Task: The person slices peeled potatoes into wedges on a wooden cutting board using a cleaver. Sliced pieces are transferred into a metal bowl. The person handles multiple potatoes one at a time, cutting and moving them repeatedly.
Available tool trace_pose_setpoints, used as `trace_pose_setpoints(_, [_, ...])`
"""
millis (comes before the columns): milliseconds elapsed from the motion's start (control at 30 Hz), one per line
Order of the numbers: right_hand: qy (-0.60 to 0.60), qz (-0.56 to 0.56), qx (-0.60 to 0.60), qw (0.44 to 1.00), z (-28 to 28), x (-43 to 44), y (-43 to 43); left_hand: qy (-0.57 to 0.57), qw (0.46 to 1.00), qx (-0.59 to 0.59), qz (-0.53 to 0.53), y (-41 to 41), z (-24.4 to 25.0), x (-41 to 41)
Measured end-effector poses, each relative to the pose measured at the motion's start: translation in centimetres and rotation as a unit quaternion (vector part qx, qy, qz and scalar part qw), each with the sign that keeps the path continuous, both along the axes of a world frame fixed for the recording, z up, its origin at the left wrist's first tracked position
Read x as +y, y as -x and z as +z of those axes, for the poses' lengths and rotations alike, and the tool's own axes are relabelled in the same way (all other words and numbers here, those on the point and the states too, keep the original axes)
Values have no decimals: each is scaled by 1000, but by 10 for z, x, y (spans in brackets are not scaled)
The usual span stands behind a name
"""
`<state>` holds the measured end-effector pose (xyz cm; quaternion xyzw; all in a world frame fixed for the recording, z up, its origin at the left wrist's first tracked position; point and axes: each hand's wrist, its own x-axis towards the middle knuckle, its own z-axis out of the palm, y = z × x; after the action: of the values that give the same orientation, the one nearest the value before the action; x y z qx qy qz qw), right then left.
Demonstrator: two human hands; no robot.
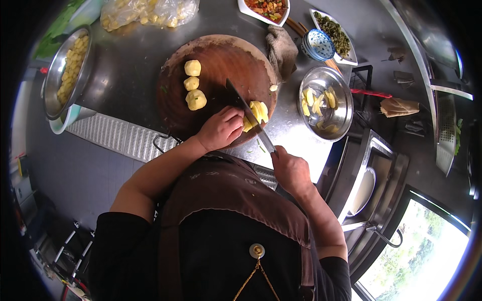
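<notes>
My right hand (pixel 292 169) grips the handle of a kitchen knife (pixel 260 129), its blade slanting up and left across the round wooden chopping board (pixel 226 49). My left hand (pixel 222 128), fingers curled, presses on a peeled potato (pixel 247 124) against the left side of the blade; most of that piece is hidden. Cut potato slices (pixel 260 111) lie just right of the blade. Farther left on the board, three peeled potatoes stand in a column: a top one (pixel 192 68), a small middle one (pixel 191 83) and a lower one (pixel 196 99).
A steel bowl (pixel 346 120) with potato pieces stands right of the board, near a crumpled cloth (pixel 281 50) and stacked patterned bowls (pixel 318 44). At left is a steel basin (pixel 87 41) of small peeled potatoes. A plastic bag (pixel 150 13) and a dish of food (pixel 269 9) sit behind.
</notes>
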<state>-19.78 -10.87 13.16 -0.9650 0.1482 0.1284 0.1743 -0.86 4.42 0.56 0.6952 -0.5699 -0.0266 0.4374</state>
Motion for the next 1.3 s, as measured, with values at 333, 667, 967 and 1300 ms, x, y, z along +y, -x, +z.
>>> trace_pose_setpoints(333, [-15,-14,13,1000,11,-2,-2,4,1000,3,12,3,0,2])
trace_pose_setpoints(667, [-33,-13,13,999,21,1,-1,3,1000,2,30,3,-2,2])
trace_pose_setpoints(967, [-19,-46,-1,999,-10,2,-7,1,999,-10,38,8,2,-1])
trace_pose_setpoints(1300, [-27,-70,-13,997,-15,4,-2,-49,996,-31,66,6,19,1])
